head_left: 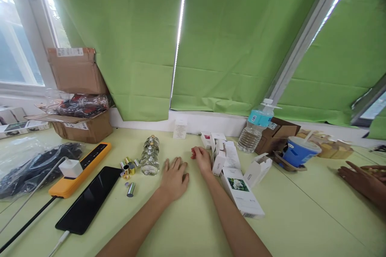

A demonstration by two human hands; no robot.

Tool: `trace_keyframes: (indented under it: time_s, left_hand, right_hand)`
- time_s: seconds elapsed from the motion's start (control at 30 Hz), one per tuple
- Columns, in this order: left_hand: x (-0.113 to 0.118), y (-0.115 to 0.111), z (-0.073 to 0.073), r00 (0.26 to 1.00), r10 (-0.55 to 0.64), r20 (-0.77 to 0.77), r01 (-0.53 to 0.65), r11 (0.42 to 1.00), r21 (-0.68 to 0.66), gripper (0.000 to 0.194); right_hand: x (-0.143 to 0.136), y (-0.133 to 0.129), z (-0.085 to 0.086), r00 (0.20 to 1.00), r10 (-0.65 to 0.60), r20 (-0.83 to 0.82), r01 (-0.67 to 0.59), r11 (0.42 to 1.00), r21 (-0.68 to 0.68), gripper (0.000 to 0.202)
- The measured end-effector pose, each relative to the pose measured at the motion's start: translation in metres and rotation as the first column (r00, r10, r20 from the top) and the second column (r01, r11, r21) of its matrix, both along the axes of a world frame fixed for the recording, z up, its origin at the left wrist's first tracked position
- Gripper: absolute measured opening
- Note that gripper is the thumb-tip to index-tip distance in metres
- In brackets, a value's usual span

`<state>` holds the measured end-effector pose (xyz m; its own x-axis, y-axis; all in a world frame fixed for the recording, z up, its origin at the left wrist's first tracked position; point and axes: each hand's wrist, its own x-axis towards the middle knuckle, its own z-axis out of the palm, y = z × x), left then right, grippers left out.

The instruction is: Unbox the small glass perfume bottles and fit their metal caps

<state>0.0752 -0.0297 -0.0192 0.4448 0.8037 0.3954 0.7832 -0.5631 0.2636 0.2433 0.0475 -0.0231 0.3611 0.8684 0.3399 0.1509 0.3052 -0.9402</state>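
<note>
Both arms (141, 221) reach forward over the table (187, 229); the left hand (175, 178) lies palm down with fingers spread, holding nothing, while the right hand (201, 160) curls beside the white boxes (245, 202), and I can't tell whether it grips anything. The glass bottles (150, 164) stand just left of the left hand; handling seems paused, and taking one would call for raising that palm.
</note>
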Motion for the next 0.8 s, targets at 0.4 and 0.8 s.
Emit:
trace_keyframes:
  time_s: [0.4,0.8]
  left_hand:
    - [0.005,0.002,-0.003,0.993,0.118,-0.01,-0.118,0.991,-0.063,0.062]
    - [0.005,0.006,-0.001,0.995,0.095,0.005,-0.093,0.984,-0.154,0.064]
  right_hand:
    - [-0.033,0.008,-0.003,0.855,-0.103,0.507,0.081,0.995,0.065,0.019]
    - [-0.087,0.112,0.062,0.433,-0.411,0.802,0.472,0.862,0.186,0.059]
